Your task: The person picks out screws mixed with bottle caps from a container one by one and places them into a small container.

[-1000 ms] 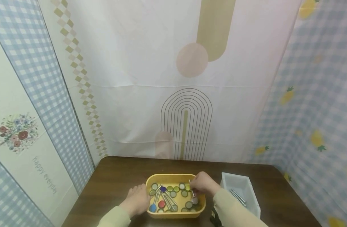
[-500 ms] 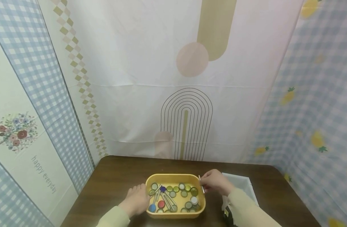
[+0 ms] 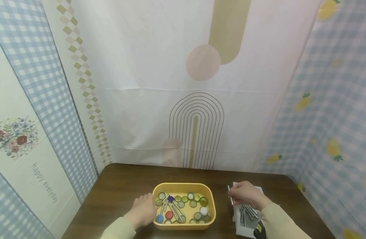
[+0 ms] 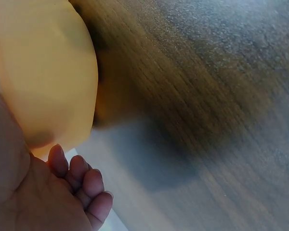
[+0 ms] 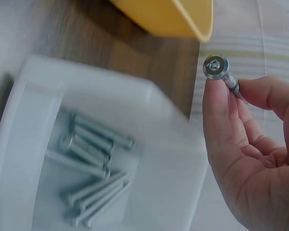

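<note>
My right hand point(image 3: 247, 194) pinches a metal screw point(image 3: 230, 195) between thumb and fingers, above the left edge of a white box point(image 3: 245, 231). The right wrist view shows its round socketed head point(image 5: 215, 66) facing the camera. Inside the white box lie several long silver screws point(image 5: 94, 161). My left hand point(image 3: 142, 209) rests against the left side of a yellow bin point(image 3: 183, 227). In the left wrist view, its fingers point(image 4: 93, 183) are loosely bent beside the bin wall point(image 4: 48, 72); the thumb is only partly visible. The bin holds several bottle caps point(image 3: 203, 211) and more screws point(image 3: 177, 212).
A brown wooden table point(image 3: 126, 186) carries both containers, with a strip of tabletop between them. A patterned cloth point(image 3: 141, 116) hangs behind the table's far edge, and checked cloth point(image 3: 329, 126) hangs at the right. A dark strap point(image 3: 259, 230) is on the right wrist.
My right hand has carried the screw from inside the yellow bin, over its right rim, rightward to the white box. The left hand has stayed at the bin's left side.
</note>
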Demonstrator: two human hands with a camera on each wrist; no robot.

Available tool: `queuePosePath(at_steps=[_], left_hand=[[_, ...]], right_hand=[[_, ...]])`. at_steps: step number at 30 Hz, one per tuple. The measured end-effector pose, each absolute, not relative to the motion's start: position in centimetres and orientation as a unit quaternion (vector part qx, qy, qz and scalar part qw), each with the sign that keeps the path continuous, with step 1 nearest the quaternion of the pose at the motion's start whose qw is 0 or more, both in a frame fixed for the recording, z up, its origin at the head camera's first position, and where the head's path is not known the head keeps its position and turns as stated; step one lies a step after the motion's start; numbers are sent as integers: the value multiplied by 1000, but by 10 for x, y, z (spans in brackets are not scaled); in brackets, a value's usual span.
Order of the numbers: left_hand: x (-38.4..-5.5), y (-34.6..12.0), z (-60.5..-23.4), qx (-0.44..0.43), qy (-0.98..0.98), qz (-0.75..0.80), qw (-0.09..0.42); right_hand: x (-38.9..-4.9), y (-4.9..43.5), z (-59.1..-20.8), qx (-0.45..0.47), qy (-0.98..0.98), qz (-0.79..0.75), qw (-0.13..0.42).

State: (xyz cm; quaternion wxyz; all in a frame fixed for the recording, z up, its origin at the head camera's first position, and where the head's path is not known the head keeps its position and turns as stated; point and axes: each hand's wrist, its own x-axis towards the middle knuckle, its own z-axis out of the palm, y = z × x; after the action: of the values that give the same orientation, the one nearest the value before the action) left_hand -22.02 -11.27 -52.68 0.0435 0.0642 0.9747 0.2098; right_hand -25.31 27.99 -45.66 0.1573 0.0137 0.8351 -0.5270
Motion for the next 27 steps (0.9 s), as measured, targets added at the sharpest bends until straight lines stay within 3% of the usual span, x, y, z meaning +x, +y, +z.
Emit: queuePosePath(at_steps=[17, 27], left_hand=[[-221, -113, -524, 67, 975, 206, 41], [-219, -112, -522, 68, 977, 199, 45]], right_hand=[[-247, 343, -460, 115, 897, -408, 125], [-243, 343, -471, 96, 926, -344, 124]])
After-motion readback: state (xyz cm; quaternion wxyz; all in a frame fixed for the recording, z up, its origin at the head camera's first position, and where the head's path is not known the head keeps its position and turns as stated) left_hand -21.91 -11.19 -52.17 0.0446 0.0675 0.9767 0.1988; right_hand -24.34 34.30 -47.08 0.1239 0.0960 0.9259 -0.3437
